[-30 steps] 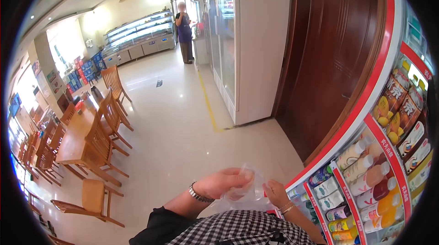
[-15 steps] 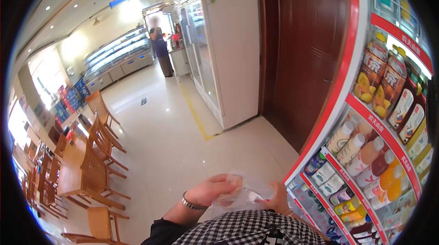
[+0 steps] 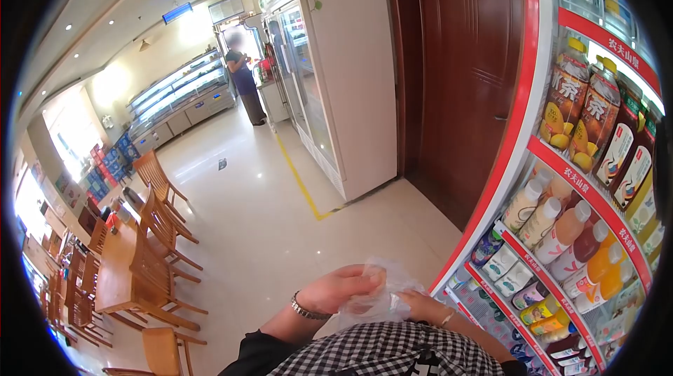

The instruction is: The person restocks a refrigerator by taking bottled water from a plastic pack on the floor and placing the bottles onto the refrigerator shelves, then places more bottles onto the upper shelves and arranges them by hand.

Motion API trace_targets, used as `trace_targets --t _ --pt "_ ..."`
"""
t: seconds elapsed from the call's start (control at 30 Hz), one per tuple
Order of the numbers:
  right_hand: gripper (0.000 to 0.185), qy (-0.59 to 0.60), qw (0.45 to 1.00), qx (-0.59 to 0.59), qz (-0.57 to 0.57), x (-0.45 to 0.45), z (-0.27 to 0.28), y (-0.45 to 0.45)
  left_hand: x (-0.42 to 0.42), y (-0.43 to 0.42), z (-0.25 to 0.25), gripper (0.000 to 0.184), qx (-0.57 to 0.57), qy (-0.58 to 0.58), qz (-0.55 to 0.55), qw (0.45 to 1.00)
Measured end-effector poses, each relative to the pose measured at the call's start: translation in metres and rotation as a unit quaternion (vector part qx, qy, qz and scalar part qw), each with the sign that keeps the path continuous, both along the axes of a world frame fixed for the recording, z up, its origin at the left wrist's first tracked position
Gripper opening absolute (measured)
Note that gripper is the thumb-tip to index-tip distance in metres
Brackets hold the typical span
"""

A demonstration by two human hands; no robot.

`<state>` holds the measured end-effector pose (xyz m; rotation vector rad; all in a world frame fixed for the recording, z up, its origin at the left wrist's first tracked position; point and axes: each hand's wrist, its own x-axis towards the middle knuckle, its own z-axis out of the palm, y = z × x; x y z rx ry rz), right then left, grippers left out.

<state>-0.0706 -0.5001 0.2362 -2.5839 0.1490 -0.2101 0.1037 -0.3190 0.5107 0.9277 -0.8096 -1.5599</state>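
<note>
A thin, clear plastic bag (image 3: 378, 304) is bunched between my two hands, low in front of my checked apron (image 3: 392, 348). My left hand (image 3: 345, 288), with a metal-band watch (image 3: 306, 307) on its wrist, is closed on the bag's upper left side. At the bag's right side, my right hand (image 3: 423, 307) has its fingers curled against the plastic; its fingertips are partly covered. Something pale shows through the film, but I cannot make out what it is.
To my right stands a drinks fridge (image 3: 501, 165) with shelves of bottles. A dark red door (image 3: 466, 74) and a tall glass-door fridge (image 3: 315, 102) are ahead. Wooden chairs (image 3: 162, 229) and a table (image 3: 119, 264) stand left. A person (image 3: 245, 85) is by the far counter.
My right hand has turned and drawn in toward the bag, with more of its forearm showing. My left hand still grips the bag. The view has shifted slightly.
</note>
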Motion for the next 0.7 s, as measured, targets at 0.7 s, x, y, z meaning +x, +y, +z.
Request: trace_targets --t 0.7 --pt "0.040 0.038 0.998 -0.002 -0.049 0.003 0.089 -0.003 0.021 0.004 -0.014 0.032 0.006 0.074 0.061 0.995"
